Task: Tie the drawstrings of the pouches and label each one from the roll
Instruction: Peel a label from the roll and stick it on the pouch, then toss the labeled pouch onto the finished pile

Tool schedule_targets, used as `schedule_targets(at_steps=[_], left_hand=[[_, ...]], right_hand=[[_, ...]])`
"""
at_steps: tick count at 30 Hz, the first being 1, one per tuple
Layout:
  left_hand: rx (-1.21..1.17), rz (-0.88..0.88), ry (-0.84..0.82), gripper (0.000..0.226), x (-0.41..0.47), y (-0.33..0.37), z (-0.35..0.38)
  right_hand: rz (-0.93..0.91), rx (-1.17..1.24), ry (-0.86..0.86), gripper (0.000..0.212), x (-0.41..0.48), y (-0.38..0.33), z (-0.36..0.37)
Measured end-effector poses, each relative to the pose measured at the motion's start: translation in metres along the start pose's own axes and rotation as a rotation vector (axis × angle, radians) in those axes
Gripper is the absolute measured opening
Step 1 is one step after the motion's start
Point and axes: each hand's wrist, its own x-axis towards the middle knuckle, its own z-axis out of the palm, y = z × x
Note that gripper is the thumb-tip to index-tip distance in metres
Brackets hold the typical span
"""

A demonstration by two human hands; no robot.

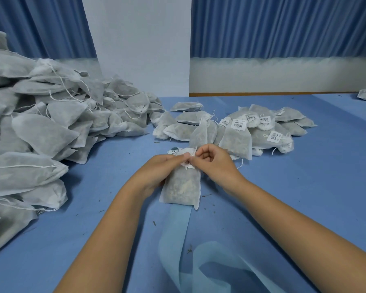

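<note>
The pouch [182, 187] lies mid-worktop [294, 197]. The left hand [156, 168] and right hand [216, 163] meet at its far end, fingers [203, 153] pinching a label [188, 165] there. A pale strip [175, 229] trails near. An unlabelled pile [40, 127] sits left, labelled pouches [262, 127] far right. Beyond are blue curtains [283, 26] and a white pillar [137, 49].

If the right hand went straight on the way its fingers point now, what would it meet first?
Most likely the left hand: the right hand points leftward, and both pinch the top of the same pouch, where they nearly touch.
</note>
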Motion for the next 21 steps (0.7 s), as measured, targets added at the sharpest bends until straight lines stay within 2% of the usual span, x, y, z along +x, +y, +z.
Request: schedule_targets(at_steps=[3, 7, 9, 12, 16, 21], left_hand=[[-0.038, -0.028, 0.082, 0.025, 0.005, -0.002, 0.000], [-0.115, -0.003, 0.048, 0.023, 0.005, -0.003, -0.001], [-0.123, 0.007, 0.031, 0.024, 0.005, -0.004, -0.001], [-0.134, 0.011, 0.041, 0.025, 0.007, -0.005, -0.001], [-0.108, 0.023, 0.044, 0.023, 0.007, -0.006, 0.000], [-0.073, 0.049, 0.059, 0.021, 0.006, -0.005, 0.004]], right_hand=[[0.058, 0.021, 0.007, 0.024, 0.000, -0.002, 0.000], [0.215, -0.050, -0.174, 0.023, 0.000, -0.006, -0.005], [0.260, 0.025, -0.215, 0.024, 0.000, -0.008, -0.007], [0.298, 0.145, -0.211, 0.020, 0.002, -0.010, -0.009], [0.291, 0.140, -0.261, 0.018, 0.002, -0.008, -0.010], [0.264, 0.216, -0.240, 0.015, 0.003, -0.005, -0.010]])
